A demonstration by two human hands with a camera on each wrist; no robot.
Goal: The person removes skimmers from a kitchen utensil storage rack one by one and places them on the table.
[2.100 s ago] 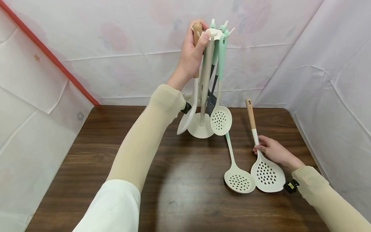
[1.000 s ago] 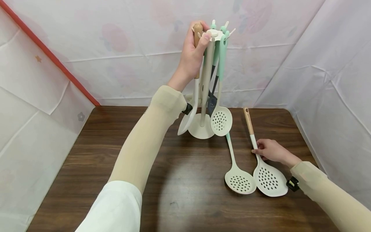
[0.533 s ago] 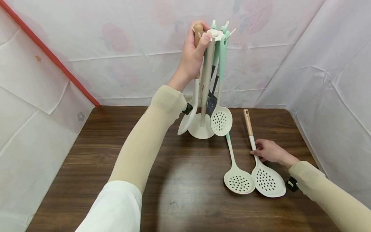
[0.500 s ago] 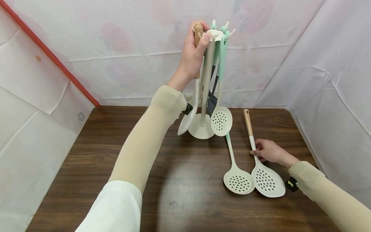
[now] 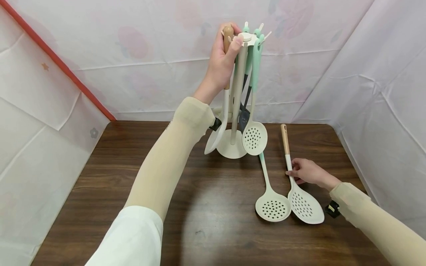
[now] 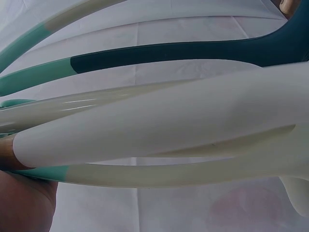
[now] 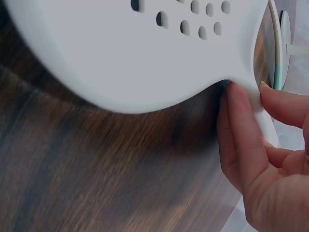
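No brand, label or writing can be read on anything here. The one holder in sight is the cream utensil stand with a round foot and a ring of pegs at its top (image 5: pixel 238 85), upright at the back of the dark wood-grain surface (image 5: pixel 139 192); from its pegs hang a cream perforated skimmer with a mint-green handle (image 5: pixel 254 137), a dark-handled utensil behind it, and a cream spoon with a wooden handle end (image 5: pixel 225 92). The left hand (image 5: pixel 222 59) is raised to the top of the stand, its fingers curled round the wooden end of that spoon at the pegs. Lying on the surface to the right of the stand are two more tools, their heads just beside each other: a cream round skimmer with a mint-tinted handle (image 5: pixel 273 207) and a cream perforated spatula with a wooden handle (image 5: pixel 304 205). The right hand (image 5: pixel 307 172) pinches the white neck of this spatula between thumb and fingers (image 7: pixel 239 130), just above the wide head, which stays on the wood. Pale floral sheeting (image 5: pixel 133 55) hangs behind and at both sides.
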